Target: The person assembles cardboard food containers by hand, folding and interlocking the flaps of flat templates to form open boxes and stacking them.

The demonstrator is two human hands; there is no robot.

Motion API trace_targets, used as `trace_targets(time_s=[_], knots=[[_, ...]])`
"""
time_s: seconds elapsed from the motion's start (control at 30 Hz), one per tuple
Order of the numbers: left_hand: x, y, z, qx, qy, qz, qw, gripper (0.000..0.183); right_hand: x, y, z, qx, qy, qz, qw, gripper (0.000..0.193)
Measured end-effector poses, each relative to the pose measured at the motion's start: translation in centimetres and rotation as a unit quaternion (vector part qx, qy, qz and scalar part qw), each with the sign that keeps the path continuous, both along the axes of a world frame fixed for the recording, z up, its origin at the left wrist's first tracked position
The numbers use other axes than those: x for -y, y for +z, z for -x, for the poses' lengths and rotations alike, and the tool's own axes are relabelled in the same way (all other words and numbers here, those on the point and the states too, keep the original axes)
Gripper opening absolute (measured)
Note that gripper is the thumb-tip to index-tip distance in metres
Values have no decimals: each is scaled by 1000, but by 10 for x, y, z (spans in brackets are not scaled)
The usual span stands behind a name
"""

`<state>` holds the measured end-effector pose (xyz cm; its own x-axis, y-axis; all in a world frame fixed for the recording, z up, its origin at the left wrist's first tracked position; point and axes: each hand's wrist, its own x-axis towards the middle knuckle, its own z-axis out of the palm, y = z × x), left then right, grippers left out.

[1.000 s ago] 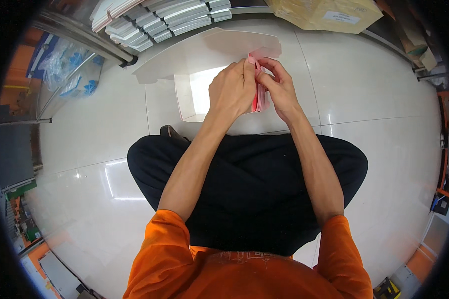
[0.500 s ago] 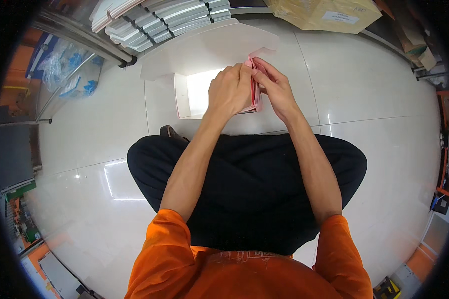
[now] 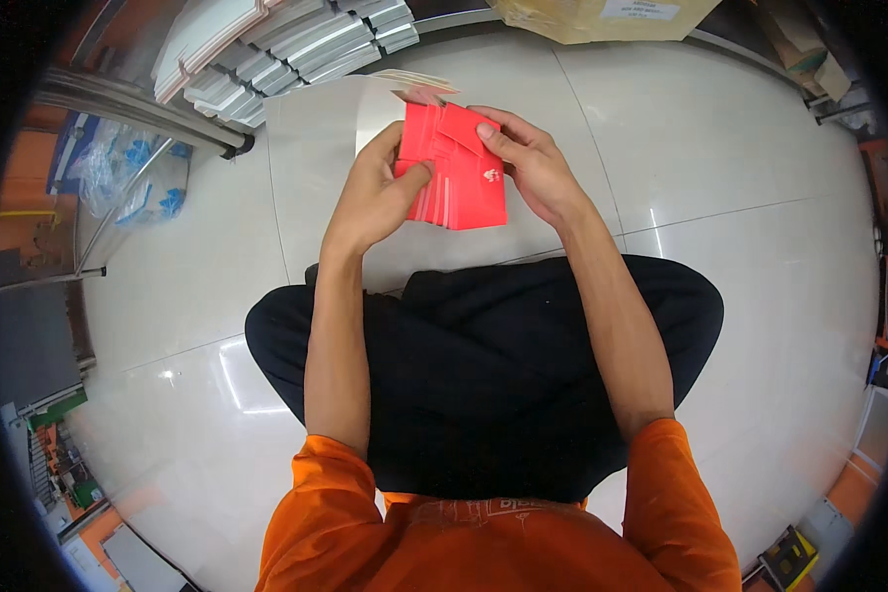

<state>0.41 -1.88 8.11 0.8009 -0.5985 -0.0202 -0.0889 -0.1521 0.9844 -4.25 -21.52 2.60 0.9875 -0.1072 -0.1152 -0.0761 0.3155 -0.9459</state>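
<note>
"Holding something red, are we?"

"Yes. We have a fan of red envelopes (image 3: 479, 197) in the upper middle of the frame, right between our two hands."

"Which way do they lie?"

"Their long side runs up and down the frame, leaning a little. Our left hand (image 3: 368, 197) is on their left edge. Our right hand (image 3: 540, 173) is on their upper right corner. Both hands touch them, so neither one is nearer."

"Are our fingers wide or narrow?"

"They are pinched on the paper. Our left thumb (image 3: 414, 180) presses on the front, left of the middle. Our right thumb (image 3: 493, 136) presses on a red flap (image 3: 463, 126) at the top right. Most of our other fingers go behind, so we cannot tell how far they spread there."

"What else is near us?"

"We see a white box (image 3: 372, 113) up and to the left, behind the envelopes. Our left hand and the envelopes hide much of it, so they are in the way of our view."

"And farther out?"

"We see a pile of flat white and gray pieces (image 3: 306, 44) at the upper left, near a metal leg (image 3: 234, 143). A clear bag with blue bits (image 3: 133, 168) is at the left. A tan package (image 3: 602, 22) is at the top, right of the middle. Our black pants (image 3: 503, 340) are below our hands."
</note>
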Motion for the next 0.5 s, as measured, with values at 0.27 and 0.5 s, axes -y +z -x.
trace_targets(time_s=[0.27,0.5], knots=[[7,2,3,23,82,-53,995,47,-3,24,2,-14,21,23,999,52],[6,-7,0,-10,102,10,995,45,-17,2,9,87,74,344,932,124]])
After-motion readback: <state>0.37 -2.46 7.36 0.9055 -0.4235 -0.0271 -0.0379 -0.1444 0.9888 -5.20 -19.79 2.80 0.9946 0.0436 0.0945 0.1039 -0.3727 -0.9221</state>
